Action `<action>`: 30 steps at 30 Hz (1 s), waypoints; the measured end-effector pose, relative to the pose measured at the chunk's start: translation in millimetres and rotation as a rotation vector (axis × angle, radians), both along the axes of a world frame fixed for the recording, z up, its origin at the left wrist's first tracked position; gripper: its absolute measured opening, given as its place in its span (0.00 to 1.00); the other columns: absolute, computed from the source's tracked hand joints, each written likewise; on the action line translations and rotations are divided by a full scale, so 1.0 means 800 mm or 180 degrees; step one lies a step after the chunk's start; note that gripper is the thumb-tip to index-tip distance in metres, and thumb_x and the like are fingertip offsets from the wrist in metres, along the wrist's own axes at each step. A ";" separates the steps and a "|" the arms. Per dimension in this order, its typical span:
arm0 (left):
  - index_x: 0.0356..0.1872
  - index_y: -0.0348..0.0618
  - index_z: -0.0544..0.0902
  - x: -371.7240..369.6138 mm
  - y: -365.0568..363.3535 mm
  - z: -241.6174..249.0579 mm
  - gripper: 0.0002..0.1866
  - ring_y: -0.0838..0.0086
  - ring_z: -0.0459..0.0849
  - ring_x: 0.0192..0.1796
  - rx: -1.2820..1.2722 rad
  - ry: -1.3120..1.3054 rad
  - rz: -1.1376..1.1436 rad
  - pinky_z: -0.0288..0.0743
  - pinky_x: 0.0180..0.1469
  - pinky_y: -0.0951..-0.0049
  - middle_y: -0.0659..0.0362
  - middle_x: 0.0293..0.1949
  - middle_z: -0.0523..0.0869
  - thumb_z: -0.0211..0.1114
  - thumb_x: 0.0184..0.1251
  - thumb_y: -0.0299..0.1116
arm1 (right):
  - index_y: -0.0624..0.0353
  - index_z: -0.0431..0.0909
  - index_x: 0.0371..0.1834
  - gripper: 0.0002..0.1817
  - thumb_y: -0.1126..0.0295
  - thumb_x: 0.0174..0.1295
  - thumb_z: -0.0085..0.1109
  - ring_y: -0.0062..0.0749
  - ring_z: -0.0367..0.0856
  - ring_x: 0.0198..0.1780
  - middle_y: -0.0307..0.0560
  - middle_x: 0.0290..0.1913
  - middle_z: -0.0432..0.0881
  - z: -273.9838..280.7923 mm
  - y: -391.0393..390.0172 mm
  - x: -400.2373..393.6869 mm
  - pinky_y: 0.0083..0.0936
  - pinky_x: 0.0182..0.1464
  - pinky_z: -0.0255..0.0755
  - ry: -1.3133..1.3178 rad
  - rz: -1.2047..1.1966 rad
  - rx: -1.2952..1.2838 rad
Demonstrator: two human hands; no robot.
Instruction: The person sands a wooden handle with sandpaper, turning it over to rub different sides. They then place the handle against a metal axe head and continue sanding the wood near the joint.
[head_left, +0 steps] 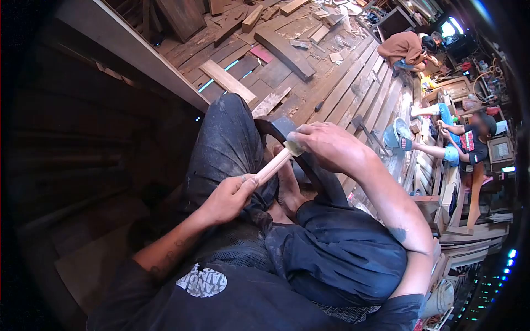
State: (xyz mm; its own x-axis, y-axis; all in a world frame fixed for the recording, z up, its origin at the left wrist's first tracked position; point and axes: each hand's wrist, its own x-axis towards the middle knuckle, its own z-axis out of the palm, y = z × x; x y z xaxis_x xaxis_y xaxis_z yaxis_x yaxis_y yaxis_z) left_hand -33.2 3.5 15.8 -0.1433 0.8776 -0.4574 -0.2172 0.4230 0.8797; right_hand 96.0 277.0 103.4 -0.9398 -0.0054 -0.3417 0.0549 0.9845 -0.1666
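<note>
My left hand (227, 199) is wrapped round the lower end of a pale wooden stick (274, 167), which slants up to the right above my lap. At its upper end my right hand (326, 142) is closed on a small yellowish-grey piece, apparently sandpaper (294, 148), pressed against the wood. Fingers cover part of that piece, and the stick's far tip is hidden. Behind the stick a dark, curved wooden piece (321, 185) runs between my knees, partly covered by my right hand. My bare foot (288, 190) shows beyond the stick.
Planks and offcuts, including a pale board (227, 80) and a thick brown plank (284, 54), lie on the slatted floor. Two people sit to the right, one in a brown top (402, 48), one in a dark shirt (473, 138). A bucket (393, 135) stands nearby.
</note>
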 end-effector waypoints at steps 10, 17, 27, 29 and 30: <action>0.73 0.36 0.82 -0.055 -0.052 0.010 0.23 0.87 0.72 0.30 0.0180 -0.0040 0.0832 0.69 0.34 0.77 0.71 0.29 0.74 0.55 0.94 0.43 | 0.59 0.82 0.68 0.27 0.77 0.63 0.67 0.55 0.85 0.67 0.55 0.60 0.85 0.034 -0.046 -0.137 0.47 0.67 0.79 0.0034 0.0881 -0.0080; 0.70 0.35 0.83 -0.086 -0.052 0.000 0.22 0.59 0.91 0.37 0.0687 0.1329 0.1067 0.81 0.45 0.59 0.48 0.37 0.91 0.57 0.91 0.42 | 0.56 0.79 0.73 0.28 0.75 0.67 0.66 0.52 0.82 0.71 0.52 0.64 0.84 0.057 -0.038 -0.179 0.46 0.72 0.75 0.0208 0.0995 -0.0152; 0.72 0.33 0.82 -0.085 -0.036 -0.018 0.22 0.54 0.95 0.41 0.0402 0.1376 0.0499 0.83 0.47 0.59 0.41 0.37 0.91 0.58 0.89 0.39 | 0.54 0.80 0.73 0.29 0.76 0.66 0.64 0.50 0.81 0.72 0.50 0.67 0.82 0.003 0.004 -0.144 0.48 0.68 0.76 -0.0106 0.0535 -0.0500; 0.72 0.33 0.82 -0.092 -0.037 -0.010 0.22 0.54 0.96 0.43 0.0153 0.1323 0.0279 0.84 0.48 0.60 0.40 0.38 0.91 0.58 0.89 0.38 | 0.55 0.81 0.71 0.30 0.77 0.63 0.66 0.48 0.82 0.71 0.49 0.67 0.82 0.006 -0.001 -0.148 0.48 0.65 0.78 -0.0334 0.0423 -0.0474; 0.72 0.33 0.82 -0.094 -0.038 -0.008 0.22 0.54 0.96 0.43 0.0163 0.1332 0.0250 0.84 0.48 0.60 0.40 0.38 0.91 0.58 0.89 0.38 | 0.54 0.80 0.73 0.30 0.76 0.65 0.65 0.49 0.82 0.71 0.49 0.65 0.82 0.007 -0.003 -0.148 0.48 0.65 0.78 -0.0317 0.0420 -0.0511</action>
